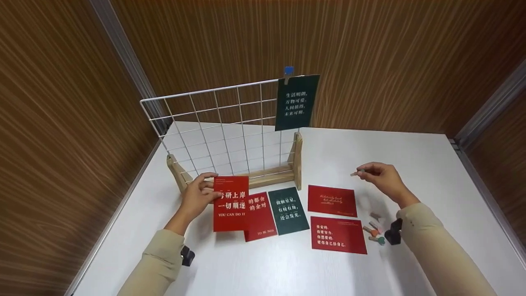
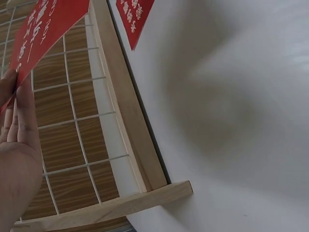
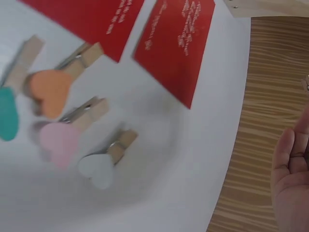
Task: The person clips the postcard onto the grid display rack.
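Note:
Thumb and fingers of my left hand (image 1: 198,197) pinch a red card (image 1: 231,220) with white lettering by its left edge, upright above the table. It overlaps another red card (image 1: 263,224) in the head view. At the right, my right hand (image 1: 384,183) pinches a small wooden clothespin (image 1: 354,174) between thumb and fingertips; its decorated end is mostly covered. A white wire grid (image 1: 222,111) stands in wooden feet behind the cards. From its top right corner hangs a dark green card (image 1: 296,102), held by a clothespin with a blue top (image 1: 289,70).
On the table (image 1: 279,271) lie a green card (image 1: 288,211) and two red cards, one upper (image 1: 333,201) and one lower (image 1: 339,236). Several clothespins with heart tops, including an orange heart (image 3: 50,92) and a white heart (image 3: 98,169), lie beside them. Wood-grain panels (image 1: 370,61) enclose the table.

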`<state>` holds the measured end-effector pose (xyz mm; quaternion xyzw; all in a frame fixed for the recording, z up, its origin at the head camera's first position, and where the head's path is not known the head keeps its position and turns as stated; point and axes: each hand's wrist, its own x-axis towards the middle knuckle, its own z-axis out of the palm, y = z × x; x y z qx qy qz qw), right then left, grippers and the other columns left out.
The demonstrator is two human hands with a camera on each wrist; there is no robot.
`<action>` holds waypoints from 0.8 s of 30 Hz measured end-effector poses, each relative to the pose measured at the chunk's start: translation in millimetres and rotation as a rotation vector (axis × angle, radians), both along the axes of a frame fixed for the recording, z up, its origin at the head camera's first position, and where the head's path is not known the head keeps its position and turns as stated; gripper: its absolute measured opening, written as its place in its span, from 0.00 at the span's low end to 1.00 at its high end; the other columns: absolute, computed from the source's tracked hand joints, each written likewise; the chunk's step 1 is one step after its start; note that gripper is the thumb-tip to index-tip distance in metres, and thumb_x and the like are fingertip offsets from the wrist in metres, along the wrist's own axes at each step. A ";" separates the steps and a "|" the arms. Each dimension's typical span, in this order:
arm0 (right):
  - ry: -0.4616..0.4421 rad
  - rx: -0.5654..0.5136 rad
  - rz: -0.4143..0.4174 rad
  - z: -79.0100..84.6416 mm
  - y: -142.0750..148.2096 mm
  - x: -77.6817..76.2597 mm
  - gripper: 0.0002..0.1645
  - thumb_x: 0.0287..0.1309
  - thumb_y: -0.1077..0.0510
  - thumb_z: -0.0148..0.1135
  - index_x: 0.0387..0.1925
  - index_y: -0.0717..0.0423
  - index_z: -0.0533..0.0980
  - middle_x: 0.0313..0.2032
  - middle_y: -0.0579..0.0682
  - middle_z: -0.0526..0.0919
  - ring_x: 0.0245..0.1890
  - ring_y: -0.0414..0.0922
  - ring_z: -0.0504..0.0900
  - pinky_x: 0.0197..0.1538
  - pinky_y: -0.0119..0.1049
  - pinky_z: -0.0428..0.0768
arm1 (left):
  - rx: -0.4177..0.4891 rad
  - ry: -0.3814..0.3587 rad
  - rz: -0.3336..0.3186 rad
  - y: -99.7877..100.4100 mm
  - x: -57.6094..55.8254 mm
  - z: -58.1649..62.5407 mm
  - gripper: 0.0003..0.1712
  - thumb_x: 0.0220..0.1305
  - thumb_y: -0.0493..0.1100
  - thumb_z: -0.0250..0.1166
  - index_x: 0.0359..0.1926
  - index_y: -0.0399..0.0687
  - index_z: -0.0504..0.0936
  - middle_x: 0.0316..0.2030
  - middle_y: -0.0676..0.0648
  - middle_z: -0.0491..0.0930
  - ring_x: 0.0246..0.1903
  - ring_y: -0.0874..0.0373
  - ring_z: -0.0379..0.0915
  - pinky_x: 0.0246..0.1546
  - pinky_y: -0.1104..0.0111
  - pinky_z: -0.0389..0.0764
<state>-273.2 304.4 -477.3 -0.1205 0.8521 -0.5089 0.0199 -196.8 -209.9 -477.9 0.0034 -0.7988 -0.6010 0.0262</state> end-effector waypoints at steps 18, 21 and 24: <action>0.099 -0.021 0.149 51.8 -54.9 -25.6 0.13 0.60 0.58 0.64 0.45 0.61 0.81 0.41 0.55 0.84 0.42 0.43 0.83 0.47 0.28 0.78 | 0.018 0.076 -0.033 19.4 -11.8 40.7 0.30 0.55 0.29 0.68 0.60 0.44 0.71 0.38 0.42 0.79 0.35 0.51 0.82 0.35 0.61 0.83; 0.113 -0.017 0.155 60.1 -64.0 -26.7 0.14 0.59 0.58 0.65 0.45 0.60 0.82 0.41 0.54 0.84 0.43 0.46 0.83 0.47 0.29 0.78 | 0.014 0.096 -0.031 22.6 -15.2 47.5 0.30 0.55 0.29 0.68 0.60 0.43 0.71 0.38 0.42 0.79 0.35 0.52 0.82 0.37 0.62 0.83; 0.126 -0.020 0.169 66.8 -72.1 -27.7 0.14 0.58 0.58 0.65 0.45 0.60 0.82 0.41 0.53 0.85 0.44 0.50 0.83 0.48 0.30 0.78 | 0.009 0.113 -0.025 25.8 -18.4 54.8 0.31 0.55 0.29 0.68 0.60 0.43 0.71 0.38 0.42 0.79 0.35 0.52 0.82 0.37 0.63 0.83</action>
